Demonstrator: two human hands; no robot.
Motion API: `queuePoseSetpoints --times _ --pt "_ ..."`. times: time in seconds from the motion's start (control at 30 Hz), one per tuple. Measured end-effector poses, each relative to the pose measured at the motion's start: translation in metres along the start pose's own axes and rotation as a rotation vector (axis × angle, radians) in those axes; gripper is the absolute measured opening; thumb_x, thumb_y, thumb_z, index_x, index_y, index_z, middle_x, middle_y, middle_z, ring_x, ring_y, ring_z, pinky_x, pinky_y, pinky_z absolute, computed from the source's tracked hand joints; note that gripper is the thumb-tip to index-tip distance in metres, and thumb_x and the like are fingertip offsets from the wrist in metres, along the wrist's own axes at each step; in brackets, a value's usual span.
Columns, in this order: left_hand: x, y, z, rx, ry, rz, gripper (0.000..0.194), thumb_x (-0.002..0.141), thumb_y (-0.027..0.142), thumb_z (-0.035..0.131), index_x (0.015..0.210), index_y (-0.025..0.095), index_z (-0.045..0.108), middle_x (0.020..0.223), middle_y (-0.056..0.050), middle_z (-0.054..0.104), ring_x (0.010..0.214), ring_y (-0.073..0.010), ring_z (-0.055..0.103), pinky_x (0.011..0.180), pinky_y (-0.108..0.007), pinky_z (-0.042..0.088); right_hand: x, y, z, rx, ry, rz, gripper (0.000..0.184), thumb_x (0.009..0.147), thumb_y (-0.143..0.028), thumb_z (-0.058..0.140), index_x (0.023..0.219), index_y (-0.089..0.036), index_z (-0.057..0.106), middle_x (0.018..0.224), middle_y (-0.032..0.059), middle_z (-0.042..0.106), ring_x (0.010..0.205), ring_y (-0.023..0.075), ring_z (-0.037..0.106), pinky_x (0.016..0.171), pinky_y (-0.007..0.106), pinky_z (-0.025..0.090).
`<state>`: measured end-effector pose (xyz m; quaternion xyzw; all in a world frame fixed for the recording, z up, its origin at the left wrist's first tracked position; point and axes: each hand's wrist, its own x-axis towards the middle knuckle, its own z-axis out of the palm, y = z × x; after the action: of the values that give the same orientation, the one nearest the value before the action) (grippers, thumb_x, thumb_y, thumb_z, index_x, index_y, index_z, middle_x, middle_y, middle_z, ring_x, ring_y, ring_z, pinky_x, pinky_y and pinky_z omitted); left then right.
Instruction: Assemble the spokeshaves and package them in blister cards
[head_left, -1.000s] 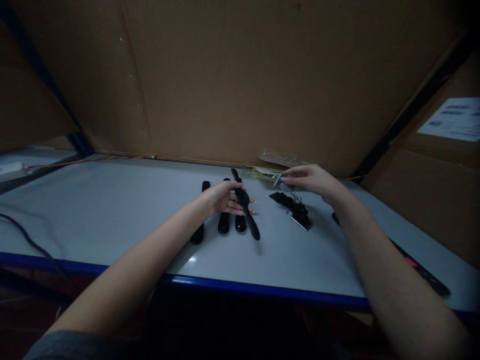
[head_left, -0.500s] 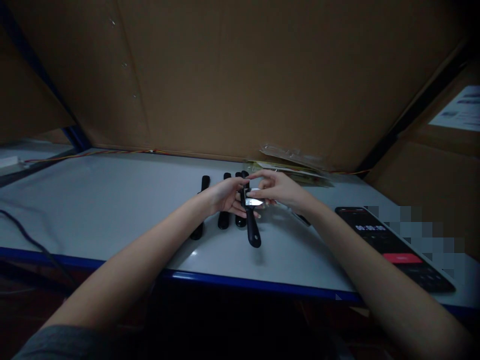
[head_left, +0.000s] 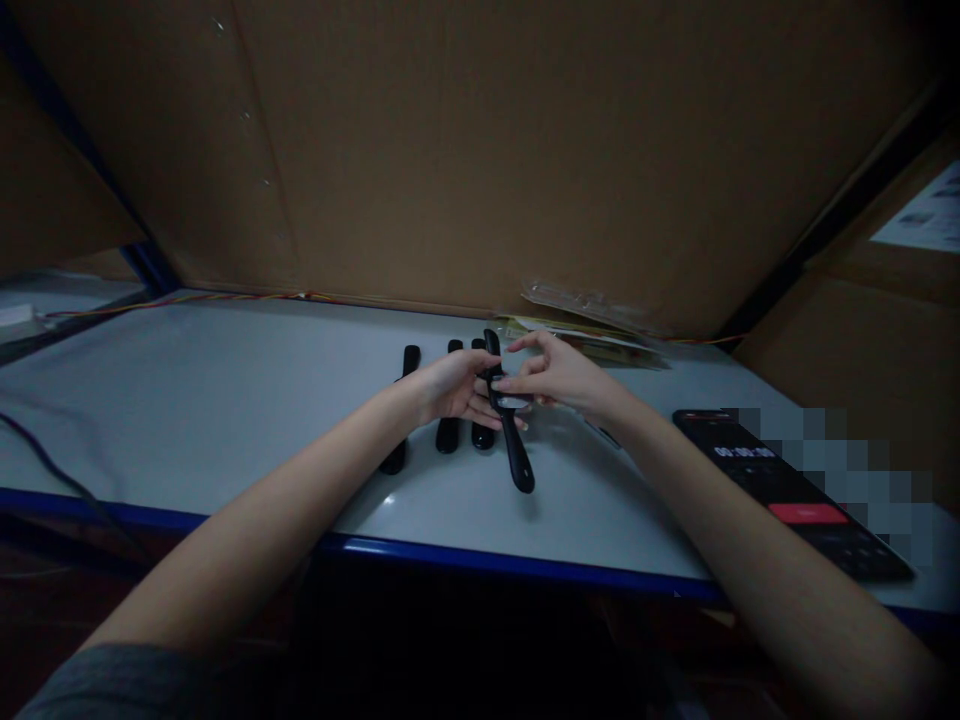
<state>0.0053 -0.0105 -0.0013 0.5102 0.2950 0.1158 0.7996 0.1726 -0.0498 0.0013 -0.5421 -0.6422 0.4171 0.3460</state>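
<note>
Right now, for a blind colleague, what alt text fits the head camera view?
The left hand and right hand hold a black watch over a white table, the right at its silvery case. Three black straps lie nearby; a phone lies right.

Hands, a mosaic and the frame edges hide parts of the scene

The left hand (head_left: 450, 392) and right hand (head_left: 562, 375) cover the middle of the black watch band (head_left: 516, 455), and what sits there is too small to tell. A mosaic blur (head_left: 847, 475) masks the right side of the phone (head_left: 750, 460), whose tiny screen digits cannot be read. The printed sheet (head_left: 926, 215) runs off the right edge, the dark cable (head_left: 52, 450) off the left, the grey sleeve (head_left: 112, 680) off the bottom.
</note>
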Motion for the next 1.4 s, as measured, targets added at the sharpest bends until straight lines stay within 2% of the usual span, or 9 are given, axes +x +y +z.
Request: queuePoseSetpoints --times 0.17,0.33,0.5,0.8,0.9,1.0,1.13,1.27,1.4 --pt "-0.001 0.001 0.002 -0.008 0.024 0.001 0.032 0.085 0.035 0.036 0.093 0.009 0.054 0.074 -0.010 0.068 0.069 -0.0195 0.067 0.074 -0.032 0.048 -0.003 -0.003 0.000 -0.001 0.007 0.025 0.050 0.071 -0.037 0.067 0.108 -0.020 0.039 0.054 -0.0071 0.050 0.041 0.0077 0.047 0.036 0.019 0.034" --pt "-0.001 0.002 0.000 -0.035 0.103 0.024 0.034 0.085 0.040 0.038 0.097 0.011 0.052 0.075 -0.010 0.069 0.067 -0.0203 0.067 0.069 -0.032 0.049 -0.006 -0.007 -0.007 0.154 -0.065 0.084 0.045 0.072 -0.023 0.067 0.109 -0.020 0.040 0.063 -0.0031 0.055 0.052 0.0103 0.056 0.044 0.021 0.045" --pt "0.000 0.001 -0.001 -0.054 0.071 0.015 0.035 0.086 0.040 0.040 0.100 0.011 0.051 0.080 -0.013 0.069 0.065 -0.0207 0.067 0.067 -0.033 0.049 -0.004 -0.004 -0.008 0.157 -0.087 0.037 0.047 0.069 -0.017 0.066 0.109 -0.018 0.040 0.057 -0.0061 0.053 0.043 0.0074 0.050 0.038 0.018 0.040" --pt "0.001 0.000 0.000 -0.036 0.068 -0.027 0.029 0.081 0.025 0.041 0.094 0.006 0.059 0.076 -0.013 0.070 0.067 -0.0182 0.067 0.070 -0.030 0.049 0.001 0.001 -0.007 0.019 -0.066 -0.052 0.057 0.067 -0.032 0.069 0.113 -0.018 0.037 0.055 -0.0075 0.054 0.042 0.0075 0.048 0.039 0.018 0.033" --pt "0.000 0.001 0.000 -0.056 0.061 -0.015 0.030 0.077 0.026 0.043 0.094 0.007 0.059 0.075 -0.013 0.070 0.069 -0.0208 0.067 0.067 -0.030 0.050 0.002 0.001 -0.005 -0.034 -0.034 -0.096 0.049 0.073 -0.036 0.063 0.112 -0.019 0.039 0.054 -0.0081 0.051 0.044 0.0087 0.050 0.042 0.019 0.036" --pt "0.000 0.002 0.001 -0.066 0.081 -0.028 0.029 0.076 0.027 0.044 0.091 0.007 0.059 0.076 -0.013 0.070 0.069 -0.0221 0.068 0.065 -0.030 0.051 0.002 -0.002 -0.007 -0.062 -0.016 -0.118 0.036 0.082 -0.035 0.051 0.113 -0.019 0.040 0.062 -0.0040 0.056 0.051 0.0097 0.054 0.050 0.022 0.043" --pt "-0.001 0.000 0.002 -0.010 0.151 0.039 0.020 0.075 0.026 0.058 0.086 0.009 0.059 0.082 -0.012 0.070 0.070 -0.0186 0.068 0.065 -0.027 0.050 -0.001 -0.004 -0.029 -0.170 0.046 -0.157 0.029 0.083 -0.036 0.051 0.106 -0.020 0.046 0.080 0.0031 0.062 0.062 0.0109 0.059 0.053 0.022 0.044" --pt "-0.002 -0.004 0.000 0.048 0.228 0.139 0.022 0.067 0.018 0.071 0.084 0.011 0.059 0.092 -0.013 0.068 0.068 -0.0167 0.068 0.062 -0.028 0.050 -0.007 0.004 -0.072 -0.464 0.127 0.023 0.027 0.073 -0.039 0.061 0.086 -0.017 0.053 0.079 0.0055 0.061 0.063 0.0130 0.058 0.051 0.023 0.044" --pt "-0.001 -0.005 -0.002 0.051 0.250 0.173 0.021 0.068 0.017 0.072 0.082 0.010 0.058 0.093 -0.013 0.067 0.068 -0.0178 0.068 0.059 -0.028 0.050 -0.014 0.018 -0.101 -0.742 -0.024 0.414 0.037 0.061 -0.046 0.070 0.080 -0.017 0.057 0.079 0.0073 0.062 0.067 0.0173 0.058 0.052 0.027 0.045"
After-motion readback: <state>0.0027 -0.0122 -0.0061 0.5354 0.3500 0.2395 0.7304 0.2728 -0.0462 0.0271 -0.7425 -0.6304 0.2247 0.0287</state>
